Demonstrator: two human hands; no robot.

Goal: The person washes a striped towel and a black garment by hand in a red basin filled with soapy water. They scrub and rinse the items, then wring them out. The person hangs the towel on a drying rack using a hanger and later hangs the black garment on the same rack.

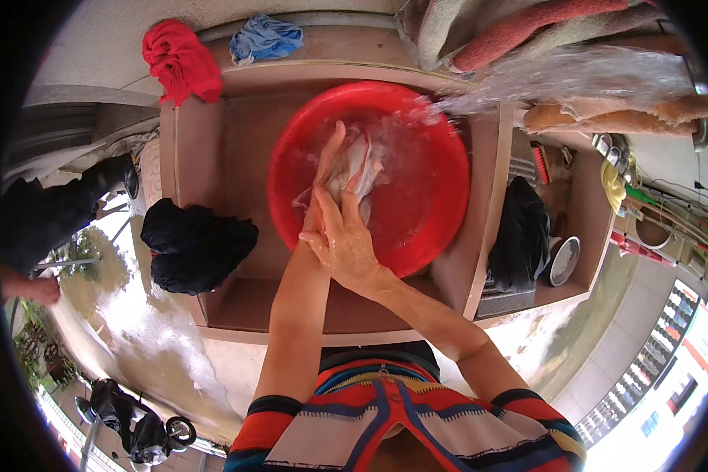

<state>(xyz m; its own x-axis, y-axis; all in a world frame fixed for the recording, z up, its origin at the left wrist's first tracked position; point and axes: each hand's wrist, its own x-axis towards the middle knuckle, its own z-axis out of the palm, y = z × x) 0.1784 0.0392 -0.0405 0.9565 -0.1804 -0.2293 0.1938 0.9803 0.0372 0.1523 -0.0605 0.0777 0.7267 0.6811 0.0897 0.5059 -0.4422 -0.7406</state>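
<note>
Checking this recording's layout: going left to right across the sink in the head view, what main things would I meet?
Black cloth, red basin, second black cloth, white container.

Far ledge (346, 49) carried a bundled red cloth (182, 63) at its left end and, apart from it, a crumpled light-blue cloth (266, 38). One black cloth (199, 245) hung over the left wall (170, 149). Right-hand compartment (600, 236) held a second black cloth (519, 236), a red brush (540, 163) and a tilted white-rimmed vessel (564, 261). Dark-clothed person (63, 204) showed partly at far left; motorbike (138, 425) stood at lower left.
</note>
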